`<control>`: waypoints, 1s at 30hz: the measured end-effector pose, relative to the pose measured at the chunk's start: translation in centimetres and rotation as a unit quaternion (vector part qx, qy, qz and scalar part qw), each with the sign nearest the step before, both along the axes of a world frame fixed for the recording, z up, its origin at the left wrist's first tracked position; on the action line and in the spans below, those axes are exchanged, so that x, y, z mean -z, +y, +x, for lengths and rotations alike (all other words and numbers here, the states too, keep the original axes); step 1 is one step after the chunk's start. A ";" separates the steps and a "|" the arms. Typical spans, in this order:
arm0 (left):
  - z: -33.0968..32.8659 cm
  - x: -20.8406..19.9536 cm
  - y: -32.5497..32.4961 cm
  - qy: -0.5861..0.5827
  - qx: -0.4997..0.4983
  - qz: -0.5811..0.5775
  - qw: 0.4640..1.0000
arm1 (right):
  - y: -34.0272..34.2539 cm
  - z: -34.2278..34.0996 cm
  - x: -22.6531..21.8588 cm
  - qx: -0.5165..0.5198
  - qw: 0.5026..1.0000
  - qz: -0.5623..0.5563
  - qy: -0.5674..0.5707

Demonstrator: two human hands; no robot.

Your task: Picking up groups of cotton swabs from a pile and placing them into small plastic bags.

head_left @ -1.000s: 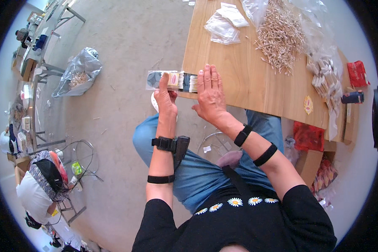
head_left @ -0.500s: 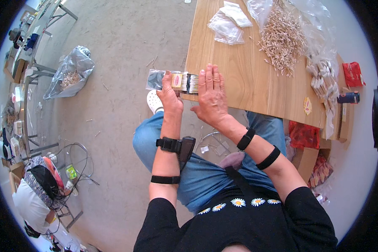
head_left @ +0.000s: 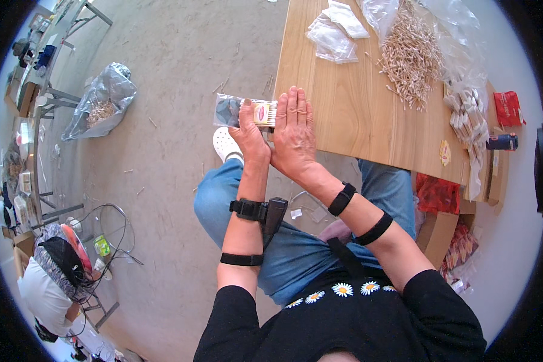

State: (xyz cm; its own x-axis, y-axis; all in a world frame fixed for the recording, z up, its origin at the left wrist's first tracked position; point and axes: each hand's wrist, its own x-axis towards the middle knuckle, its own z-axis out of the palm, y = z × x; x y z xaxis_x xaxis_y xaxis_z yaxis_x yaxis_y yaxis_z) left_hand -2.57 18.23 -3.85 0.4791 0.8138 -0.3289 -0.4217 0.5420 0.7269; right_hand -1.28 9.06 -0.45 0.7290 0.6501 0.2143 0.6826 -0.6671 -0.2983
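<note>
A clear plastic bag of cotton swabs (head_left: 263, 113) lies in my left hand (head_left: 251, 142), whose thumb presses on top of it. The bag has a small yellow-and-red label, and its other end looks dark grey. White swab tips stick out toward my right hand (head_left: 294, 139). That hand lies flat, fingers stretched, with its side against the swab tips at the corner of the wooden table (head_left: 356, 120). The fingers of my left hand under the bag are hidden.
On the table are a big heap of cotton swabs (head_left: 410, 60), flat clear bags (head_left: 335, 36), a bundle of white packs (head_left: 467, 117) and a yellow label (head_left: 444, 153). A red packet (head_left: 508, 108) is at the right. Left on the floor stands a grey bag (head_left: 105, 99) with swabs.
My right hand has moved left against the bag. The dark gap between the label and the outer swab tips no longer shows. The table has shifted slightly right in view.
</note>
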 end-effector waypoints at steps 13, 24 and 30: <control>-0.3 -0.4 -0.1 0.031 -0.007 0.094 0.995 | -3.7 0.8 -1.8 0.026 0.997 -0.047 0.051; -0.2 -0.6 -0.5 0.039 -0.008 0.102 0.994 | -1.7 -0.6 -1.6 0.078 0.990 -0.110 0.029; 0.0 -0.6 -0.6 0.032 -0.009 0.100 0.994 | -0.3 -0.9 0.0 0.082 0.995 -0.065 -0.003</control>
State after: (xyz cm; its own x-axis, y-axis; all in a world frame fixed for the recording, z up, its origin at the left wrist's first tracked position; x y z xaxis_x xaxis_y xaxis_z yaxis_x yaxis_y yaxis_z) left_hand -2.53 17.62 -3.23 0.4466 0.8746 -0.1886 -0.3797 0.3761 0.8452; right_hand -2.19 8.72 -0.41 0.8260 0.5459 0.1403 0.5636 -0.8020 -0.1980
